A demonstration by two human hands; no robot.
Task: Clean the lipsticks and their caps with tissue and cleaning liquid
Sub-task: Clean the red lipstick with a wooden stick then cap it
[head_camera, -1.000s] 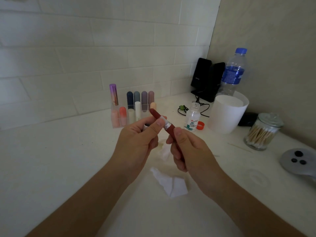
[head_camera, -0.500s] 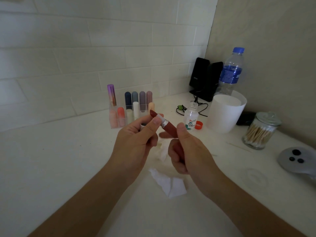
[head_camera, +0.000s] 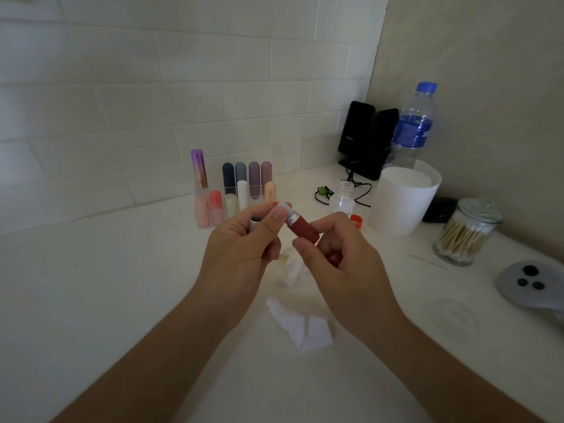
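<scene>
**Tabletop** (head_camera: 122,300): white, set against a tiled wall; it carries every item below.

**Left hand** (head_camera: 244,248): raised over the middle of the tabletop. Thumb and forefinger pinch the tissue wad around the lipstick's upper end. A silver-rimmed piece sits tucked in the palm (probably the cap, though I cannot tell for sure).

**Right hand** (head_camera: 345,254): fingers curled round the lipstick's lower barrel, holding it tilted up and to the left.

**Lipstick rack** (head_camera: 235,196): clear, at the back by the wall, with the other lipsticks standing in it. By my reading these are the remaining work.

**Spare tissue** (head_camera: 302,328): lies flat below the hands, with a crumpled piece nearer the wrists.

**Cleaning liquid bottle** (head_camera: 343,199): uncapped and upright, behind the right hand, with its red cap (head_camera: 356,220) just beside it.

**Lipstick** (head_camera: 302,232): dark red barrel with a silver collar, held between both hands above the tabletop.

**Tissue wad** (head_camera: 283,206): small and white, covering the lipstick's tip.

**Handling note:** the step in hand looks like wiping the tip and collar.
- Turn the barrel with the right hand while the left holds a light pinch.
- Squeezing hard risks denting or snapping the soft bullet.
- Move to a clean patch of tissue once colour shows.
- Mind the open bottle near the right elbow's path.
</scene>
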